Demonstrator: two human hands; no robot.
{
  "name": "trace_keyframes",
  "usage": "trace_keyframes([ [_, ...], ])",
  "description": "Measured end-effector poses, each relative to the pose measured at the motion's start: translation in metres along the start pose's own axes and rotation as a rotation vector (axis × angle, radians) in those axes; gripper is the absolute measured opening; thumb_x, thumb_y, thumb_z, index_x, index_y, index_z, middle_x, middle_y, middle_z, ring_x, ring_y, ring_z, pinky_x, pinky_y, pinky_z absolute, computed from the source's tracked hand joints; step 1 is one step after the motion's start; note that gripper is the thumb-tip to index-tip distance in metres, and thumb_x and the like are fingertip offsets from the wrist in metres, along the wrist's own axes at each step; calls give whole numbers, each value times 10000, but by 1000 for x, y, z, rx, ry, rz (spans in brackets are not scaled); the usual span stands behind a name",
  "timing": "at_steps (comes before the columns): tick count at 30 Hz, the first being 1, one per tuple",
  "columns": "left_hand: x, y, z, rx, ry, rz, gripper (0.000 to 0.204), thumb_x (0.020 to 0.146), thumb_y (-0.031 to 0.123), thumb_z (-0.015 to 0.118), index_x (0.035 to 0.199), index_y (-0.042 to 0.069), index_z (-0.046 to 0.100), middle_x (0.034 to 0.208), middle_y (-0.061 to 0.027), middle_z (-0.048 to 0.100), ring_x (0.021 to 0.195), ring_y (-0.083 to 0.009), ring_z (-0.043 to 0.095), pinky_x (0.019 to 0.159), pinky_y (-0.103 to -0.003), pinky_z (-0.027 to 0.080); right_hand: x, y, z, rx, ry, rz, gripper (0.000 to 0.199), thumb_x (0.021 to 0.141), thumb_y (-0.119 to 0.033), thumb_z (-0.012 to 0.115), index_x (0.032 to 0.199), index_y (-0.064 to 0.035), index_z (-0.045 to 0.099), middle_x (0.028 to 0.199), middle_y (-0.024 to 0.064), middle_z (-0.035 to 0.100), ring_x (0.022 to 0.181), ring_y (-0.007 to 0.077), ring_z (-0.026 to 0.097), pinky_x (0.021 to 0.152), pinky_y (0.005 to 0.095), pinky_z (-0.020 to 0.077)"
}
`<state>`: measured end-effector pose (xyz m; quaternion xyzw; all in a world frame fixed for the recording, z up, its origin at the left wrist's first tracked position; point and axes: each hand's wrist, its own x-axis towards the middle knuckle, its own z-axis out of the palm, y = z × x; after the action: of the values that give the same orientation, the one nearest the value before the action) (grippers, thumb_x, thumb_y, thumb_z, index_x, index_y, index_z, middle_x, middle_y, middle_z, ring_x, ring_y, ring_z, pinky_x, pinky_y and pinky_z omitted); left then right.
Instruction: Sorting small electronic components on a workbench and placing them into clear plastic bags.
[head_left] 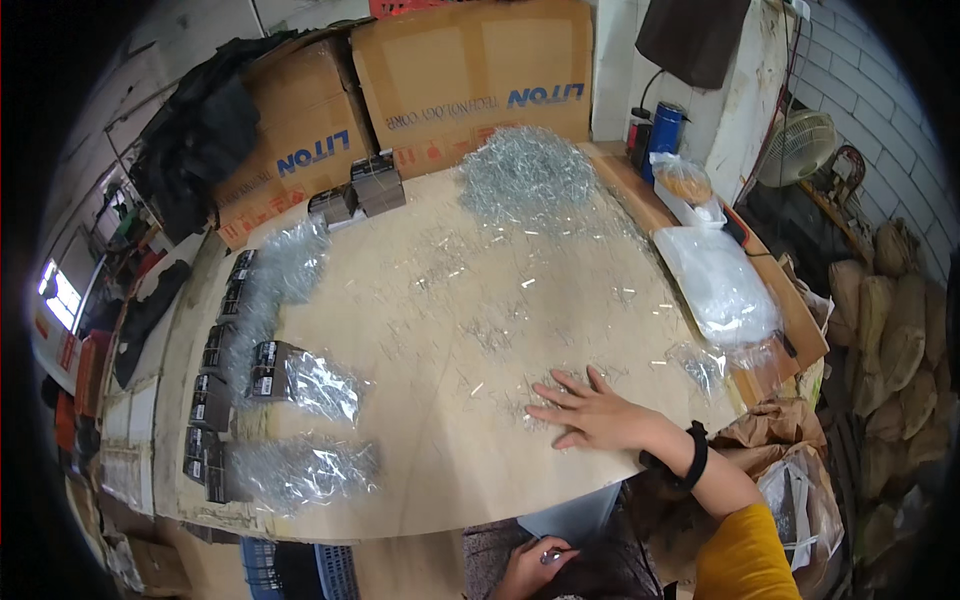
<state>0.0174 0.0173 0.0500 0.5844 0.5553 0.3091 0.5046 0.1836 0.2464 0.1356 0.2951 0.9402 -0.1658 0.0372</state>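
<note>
My right hand (592,415) lies with fingers spread on the wooden tabletop (420,420), over a thin scatter of small metal wire pieces (535,395). A black band circles its wrist. Below the table's near edge, my left hand (535,572) is closed in my lap; something small and shiny shows at its fingers, too small to name. A big heap of thin silvery wire pieces (525,175) sits at the far side. More loose pieces (490,325) are strewn across the middle of the board.
Along the left edge lie stacks of dark cards (208,400) and clear plastic bags (305,470). Cardboard boxes (470,80) stand behind. At right are a white plastic bag (715,285), a food container (685,190), a blue can (667,128) and a fan (797,148). Sacks (885,330) stand beyond.
</note>
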Motion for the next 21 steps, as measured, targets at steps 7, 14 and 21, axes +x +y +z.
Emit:
trace_keyframes([
  [7, 4, -8, 7, -11, 176, 152, 164, 754, 126, 772, 811, 43, 643, 756, -80, 665, 643, -199, 652, 607, -287, 522, -45, -22, 8, 448, 636, 253, 613, 692, 168, 459, 1281, 3, 503, 1333, 205, 485, 1292, 340, 412, 1090, 365, 326],
  [14, 0, -1, 8, 10, 164, 135, 149, 759, 107, 763, 819, 41, 644, 760, -89, 662, 650, -195, 651, 607, -284, 516, -32, -33, 37, 740, 839, 259, 475, 786, 80, 483, 1232, -64, 561, 1357, 164, 478, 1312, 331, 392, 1105, 434, 278],
  [21, -4, 4, 5, 20, 165, 160, 159, 751, 102, 772, 826, 40, 647, 758, -88, 657, 637, -200, 641, 598, -282, 510, -7, -97, 41, 43, 637, 121, 441, 850, -376, 583, 1236, -163, 575, 1405, 118, 431, 1327, 314, 363, 1082, 569, 222],
])
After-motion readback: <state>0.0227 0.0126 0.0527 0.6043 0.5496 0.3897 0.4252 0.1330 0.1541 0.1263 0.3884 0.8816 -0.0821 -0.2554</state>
